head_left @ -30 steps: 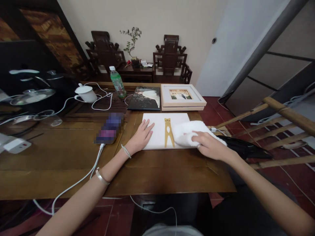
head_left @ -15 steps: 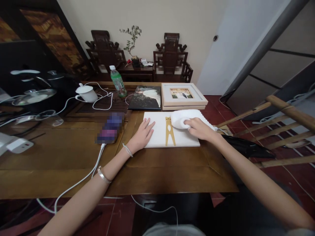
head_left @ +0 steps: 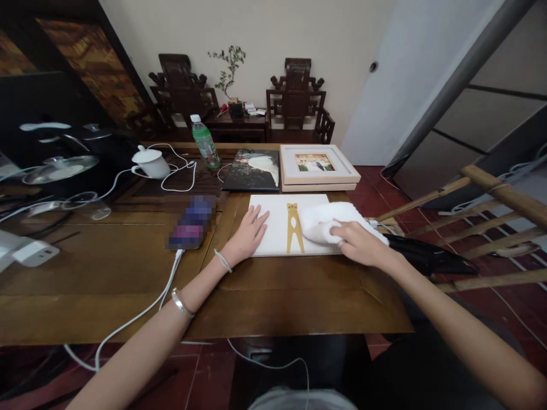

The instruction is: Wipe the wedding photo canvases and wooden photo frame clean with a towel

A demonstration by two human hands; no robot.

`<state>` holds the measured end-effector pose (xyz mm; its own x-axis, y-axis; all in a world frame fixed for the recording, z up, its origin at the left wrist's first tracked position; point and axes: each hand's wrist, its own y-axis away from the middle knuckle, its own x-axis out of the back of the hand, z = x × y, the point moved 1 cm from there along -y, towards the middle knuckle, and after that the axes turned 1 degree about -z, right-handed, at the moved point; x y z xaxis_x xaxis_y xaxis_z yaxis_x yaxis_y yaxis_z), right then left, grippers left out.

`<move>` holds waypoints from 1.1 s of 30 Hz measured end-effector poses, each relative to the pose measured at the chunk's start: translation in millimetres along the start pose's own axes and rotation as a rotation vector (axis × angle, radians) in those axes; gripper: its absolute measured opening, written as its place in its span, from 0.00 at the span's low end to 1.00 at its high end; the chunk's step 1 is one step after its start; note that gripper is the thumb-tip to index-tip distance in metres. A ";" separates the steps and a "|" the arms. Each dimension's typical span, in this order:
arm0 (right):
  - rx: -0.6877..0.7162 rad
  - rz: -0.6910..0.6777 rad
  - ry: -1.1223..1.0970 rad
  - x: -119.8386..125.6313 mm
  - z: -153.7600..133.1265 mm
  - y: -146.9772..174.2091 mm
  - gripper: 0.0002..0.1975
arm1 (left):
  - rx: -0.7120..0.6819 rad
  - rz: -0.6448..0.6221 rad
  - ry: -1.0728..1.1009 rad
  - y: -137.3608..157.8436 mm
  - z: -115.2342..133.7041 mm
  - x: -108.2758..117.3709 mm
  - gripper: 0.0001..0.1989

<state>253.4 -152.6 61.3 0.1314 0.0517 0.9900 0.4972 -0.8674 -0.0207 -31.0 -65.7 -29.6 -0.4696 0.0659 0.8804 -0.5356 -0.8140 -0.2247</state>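
Grasping white cloth point(head_left: 318, 221) beneath right fingers point(head_left: 347, 231); left fingers point(head_left: 255, 220) spread on white board point(head_left: 274, 230).

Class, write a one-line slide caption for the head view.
Left hand resting on a white board, right hand gripping a white towel.

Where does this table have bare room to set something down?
Bare wood lies between the white board and table's near edge, and between the white charger and phone cable. Crowded: back left, with lidded pot, lidded teacup and cords; the board, under left hand and towel.
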 end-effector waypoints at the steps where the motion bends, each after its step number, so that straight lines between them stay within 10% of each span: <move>1: -0.011 0.011 0.015 0.1 6.6 -11.2 0.12 | 0.003 -0.002 0.000 -0.1 0.5 0.2 0.25; 10: -0.077 0.100 0.025 -4.5 32.9 -66.9 0.13 | 0.004 0.008 0.005 -1.0 0.3 -0.3 0.25; 23: 0.003 -0.082 -0.050 5.2 -41.7 48.7 0.16 | -0.013 0.005 0.014 0.1 2.2 1.8 0.25; 33: -0.037 0.009 -0.080 8.4 17.5 -37.8 0.09 | -0.030 0.013 0.017 1.6 -1.0 3.3 0.25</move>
<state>250.7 -110.8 67.9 0.2045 0.0824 0.9754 0.4641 -0.8855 -0.0225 -34.1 -66.2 -27.5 -0.4885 0.0653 0.8701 -0.5501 -0.7971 -0.2490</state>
